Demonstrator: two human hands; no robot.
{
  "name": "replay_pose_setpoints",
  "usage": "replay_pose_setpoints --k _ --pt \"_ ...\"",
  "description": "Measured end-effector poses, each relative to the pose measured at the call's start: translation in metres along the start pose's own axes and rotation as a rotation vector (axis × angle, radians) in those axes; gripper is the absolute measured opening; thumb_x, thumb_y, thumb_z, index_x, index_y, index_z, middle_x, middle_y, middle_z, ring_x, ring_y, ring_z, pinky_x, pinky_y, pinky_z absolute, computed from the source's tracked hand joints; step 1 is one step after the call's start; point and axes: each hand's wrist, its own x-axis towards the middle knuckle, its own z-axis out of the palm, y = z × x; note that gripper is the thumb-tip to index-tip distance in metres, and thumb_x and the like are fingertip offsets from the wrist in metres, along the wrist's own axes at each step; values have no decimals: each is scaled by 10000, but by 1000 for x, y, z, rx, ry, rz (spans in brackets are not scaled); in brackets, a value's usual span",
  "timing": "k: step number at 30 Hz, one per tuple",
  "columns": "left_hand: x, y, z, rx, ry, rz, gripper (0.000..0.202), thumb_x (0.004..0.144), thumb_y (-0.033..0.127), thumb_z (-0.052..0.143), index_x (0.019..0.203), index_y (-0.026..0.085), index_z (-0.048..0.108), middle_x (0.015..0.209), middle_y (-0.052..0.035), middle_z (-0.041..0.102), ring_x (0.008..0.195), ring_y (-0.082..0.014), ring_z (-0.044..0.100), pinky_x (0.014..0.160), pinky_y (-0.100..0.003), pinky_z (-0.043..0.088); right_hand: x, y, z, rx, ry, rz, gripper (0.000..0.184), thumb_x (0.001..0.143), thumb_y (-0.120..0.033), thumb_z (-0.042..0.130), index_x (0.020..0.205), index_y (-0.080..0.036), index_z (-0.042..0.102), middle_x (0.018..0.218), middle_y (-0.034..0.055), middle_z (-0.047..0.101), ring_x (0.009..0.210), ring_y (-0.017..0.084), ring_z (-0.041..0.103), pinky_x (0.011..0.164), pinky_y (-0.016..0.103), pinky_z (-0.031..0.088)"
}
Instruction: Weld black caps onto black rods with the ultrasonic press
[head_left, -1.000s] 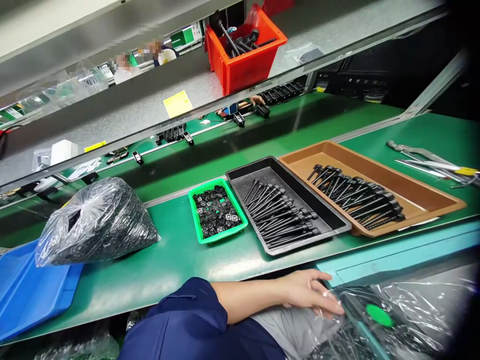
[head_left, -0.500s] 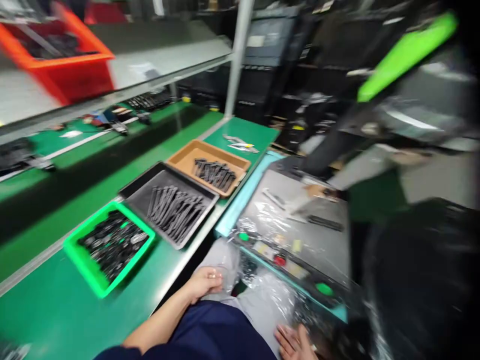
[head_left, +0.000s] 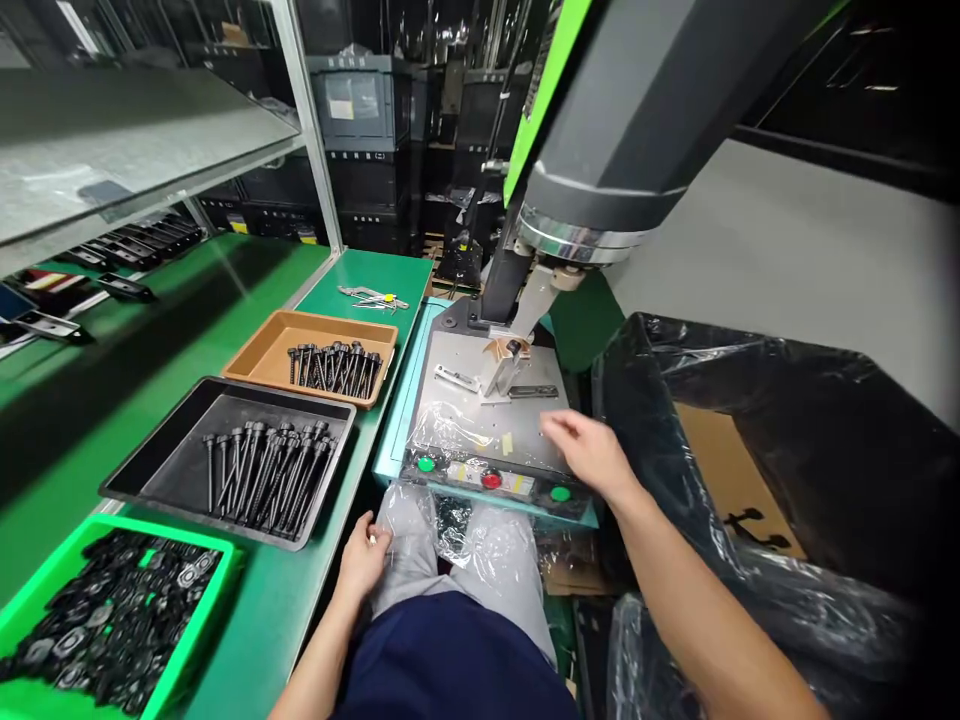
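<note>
Holds right hand [head_left: 589, 450] part-open, seemingly empty, nearest black-headed piece [head_left: 514, 347] at its eleven o'clock, axis unclear; holds left hand [head_left: 363, 562] curled, contents unclear.

from my right hand [head_left: 592, 452], the way leftward over the near part of the metal plate [head_left: 450, 425] is open, above the button panel [head_left: 540, 484]. farther in, the upright fixture [head_left: 493, 375] blocks me, and the machine head [head_left: 589, 232] hangs over it; i cannot tell what gap lies between. the black-lined bin [head_left: 634, 400] walls off my right. my left hand [head_left: 363, 558] has little room between green bench [head_left: 259, 595] and leg [head_left: 409, 515].
</note>
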Motion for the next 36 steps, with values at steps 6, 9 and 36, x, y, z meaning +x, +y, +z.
replay_pose_setpoints --k 6,9,36 --pt "-6 1 -14 392 46 187 720 845 362 568 1471 60 379 1485 -199 474 1350 -301 486 1145 -419 346 124 -13 28 -128 281 -200 305 764 -415 568 895 -173 701 883 122 670 901 286 611 857 417 486" --pt "-12 5 -17 365 56 251 634 856 362 548 1432 115 456 1442 -162 529 1223 -289 592 1093 -439 416 143 -15 27 -211 231 -211 249 777 -428 557 754 -198 649 830 126 657 946 311 584 833 409 480" --pt "-56 154 -17 -260 -433 395 476 786 446 723 1141 136 653 922 -94 731 734 -182 685 676 -295 553 -20 -88 80 796 -201 141 567 603 -669 829 871 -194 676 849 47 679 808 222 650 710 338 558"
